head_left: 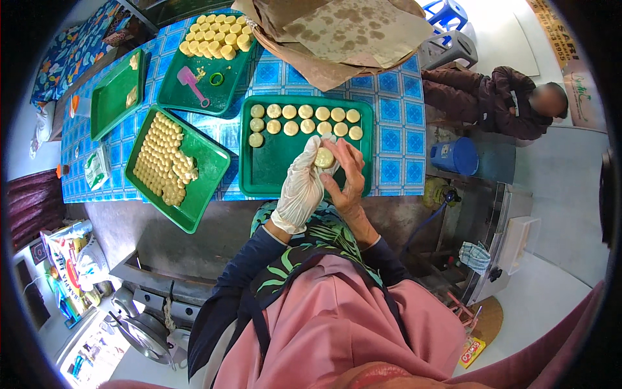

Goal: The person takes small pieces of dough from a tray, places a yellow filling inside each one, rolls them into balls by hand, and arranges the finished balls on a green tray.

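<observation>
i have one round, flattened pale-yellow dough piece [323, 157] in my left grip [300, 186], a hand in a thin white glove, its fingers closed on the piece above a rectangular green plastic tray [264, 167]. my right grip [350, 175], a bare hand, is half curled just beside the piece, thumb apart from the fingers; whether it touches, i cannot tell.

i count fifteen similar pieces [305, 111] on that tray: seven in the far row, seven in the next, one at the left of a third. right of that one, room runs to the raised rim, partly hidden by my hands.

the tabletop [396, 129], under blue checked cloth, carries four green trays. a second tray [170, 97] holds yellow cylinders [214, 39] too packed to count, one pink plastic scoop [188, 78] and one green ring [216, 78]. a third [204, 188] holds many small pale dough balls [159, 152], with bare green at its right; its near corner juts past the tabletop's near edge. cloth shows between my tray and the right edge.
</observation>
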`<action>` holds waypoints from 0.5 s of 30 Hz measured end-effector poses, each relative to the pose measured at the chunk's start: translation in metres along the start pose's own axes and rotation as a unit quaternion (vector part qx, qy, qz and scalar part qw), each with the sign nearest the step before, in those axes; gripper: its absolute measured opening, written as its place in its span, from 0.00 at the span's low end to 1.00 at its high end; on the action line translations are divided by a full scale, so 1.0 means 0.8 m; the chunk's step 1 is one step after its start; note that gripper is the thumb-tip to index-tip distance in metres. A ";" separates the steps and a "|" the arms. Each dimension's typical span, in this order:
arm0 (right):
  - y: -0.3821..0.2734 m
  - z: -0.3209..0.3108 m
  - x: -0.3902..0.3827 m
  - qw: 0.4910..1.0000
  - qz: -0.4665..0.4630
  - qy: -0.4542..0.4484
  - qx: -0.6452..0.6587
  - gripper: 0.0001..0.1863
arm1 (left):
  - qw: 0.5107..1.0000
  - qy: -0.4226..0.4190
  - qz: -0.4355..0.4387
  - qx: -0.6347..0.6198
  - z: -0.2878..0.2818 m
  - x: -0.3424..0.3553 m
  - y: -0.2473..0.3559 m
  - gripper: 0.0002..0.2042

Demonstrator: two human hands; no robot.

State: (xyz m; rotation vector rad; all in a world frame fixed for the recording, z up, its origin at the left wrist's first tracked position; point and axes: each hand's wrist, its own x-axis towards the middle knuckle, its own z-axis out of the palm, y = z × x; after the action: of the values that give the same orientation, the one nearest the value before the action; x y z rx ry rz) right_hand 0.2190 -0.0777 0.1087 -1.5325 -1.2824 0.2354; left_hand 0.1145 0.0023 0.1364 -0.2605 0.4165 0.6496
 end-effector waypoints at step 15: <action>0.014 -0.015 0.026 0.996 -0.040 0.002 -0.081 0.41 | 0.993 -0.067 -0.021 0.090 0.017 -0.013 -0.006 0.18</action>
State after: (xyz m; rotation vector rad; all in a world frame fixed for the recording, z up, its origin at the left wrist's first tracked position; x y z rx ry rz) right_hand 0.2425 -0.0668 0.1140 -1.6121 -1.3835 0.0777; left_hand 0.1136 -0.0018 0.1536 -0.0532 0.3364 0.5801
